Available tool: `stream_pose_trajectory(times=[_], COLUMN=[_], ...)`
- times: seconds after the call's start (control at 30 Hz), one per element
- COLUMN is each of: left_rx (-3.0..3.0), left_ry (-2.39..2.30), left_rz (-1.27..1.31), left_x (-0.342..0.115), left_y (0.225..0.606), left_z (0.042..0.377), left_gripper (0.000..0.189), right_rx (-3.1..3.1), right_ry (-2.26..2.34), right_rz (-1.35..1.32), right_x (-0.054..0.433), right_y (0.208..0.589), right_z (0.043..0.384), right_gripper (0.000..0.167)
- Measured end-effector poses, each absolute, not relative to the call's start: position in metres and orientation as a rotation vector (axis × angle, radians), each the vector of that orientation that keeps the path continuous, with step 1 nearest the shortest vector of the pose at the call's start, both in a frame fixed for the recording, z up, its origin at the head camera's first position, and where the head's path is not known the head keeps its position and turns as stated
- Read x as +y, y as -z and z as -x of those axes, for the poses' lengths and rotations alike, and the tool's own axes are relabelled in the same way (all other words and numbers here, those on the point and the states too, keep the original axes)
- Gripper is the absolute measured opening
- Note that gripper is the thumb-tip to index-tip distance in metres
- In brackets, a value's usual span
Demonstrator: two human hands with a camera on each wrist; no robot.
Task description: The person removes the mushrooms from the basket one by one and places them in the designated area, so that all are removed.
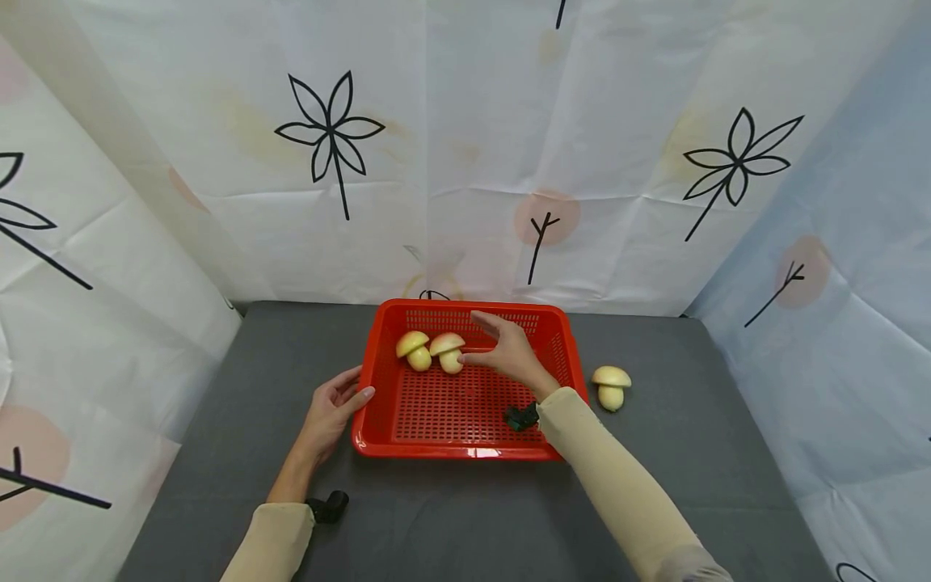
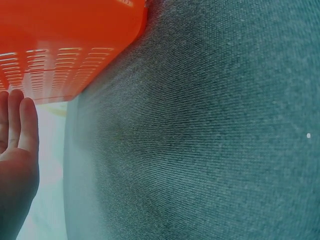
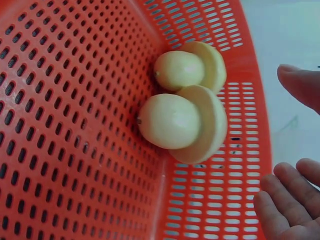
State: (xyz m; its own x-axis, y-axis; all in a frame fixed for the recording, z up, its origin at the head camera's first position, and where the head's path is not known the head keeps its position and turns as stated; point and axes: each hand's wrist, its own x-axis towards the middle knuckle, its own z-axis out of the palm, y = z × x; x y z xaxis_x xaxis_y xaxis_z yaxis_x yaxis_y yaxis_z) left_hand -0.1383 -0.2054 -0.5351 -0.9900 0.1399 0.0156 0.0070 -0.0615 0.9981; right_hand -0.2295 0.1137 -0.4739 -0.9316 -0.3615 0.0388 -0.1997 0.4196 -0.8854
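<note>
Two pale yellow mushrooms lie side by side against the far wall of a red slotted plastic basket (image 1: 458, 451): the left mushroom (image 1: 414, 350) and the right mushroom (image 1: 447, 352), both with pinkish caps. My right hand (image 1: 509, 353) hovers over the basket, thumb and fingers spread apart with nothing between them. In the right wrist view, that hand stands apart from the nearer mushroom (image 3: 172, 122). At the basket's left side, my left hand (image 1: 330, 414) holds the rim, thumb on top and fingers along the outside. Its fingers (image 2: 29, 122) show beside the slotted wall in the left wrist view.
A third mushroom (image 1: 611, 388) stands on the grey table (image 1: 451, 525), right of the basket. Patterned white cloth (image 1: 465, 162) hangs behind the table and along both sides. Each wrist carries a small dark camera, the right camera (image 1: 520, 417) over the basket's floor.
</note>
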Motion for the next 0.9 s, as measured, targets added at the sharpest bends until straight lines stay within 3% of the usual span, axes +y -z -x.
stream_pose_trajectory(times=[0.9], left_rx=[2.08], left_ry=[-2.227], left_rz=[-0.161], left_x=[-0.205], left_y=[0.536], left_z=[0.139], left_gripper=[0.055], right_rx=[2.548], right_ry=[1.295], right_rz=[0.383], right_x=[0.078], right_y=[0.508], right_z=[0.244], right_gripper=[0.084])
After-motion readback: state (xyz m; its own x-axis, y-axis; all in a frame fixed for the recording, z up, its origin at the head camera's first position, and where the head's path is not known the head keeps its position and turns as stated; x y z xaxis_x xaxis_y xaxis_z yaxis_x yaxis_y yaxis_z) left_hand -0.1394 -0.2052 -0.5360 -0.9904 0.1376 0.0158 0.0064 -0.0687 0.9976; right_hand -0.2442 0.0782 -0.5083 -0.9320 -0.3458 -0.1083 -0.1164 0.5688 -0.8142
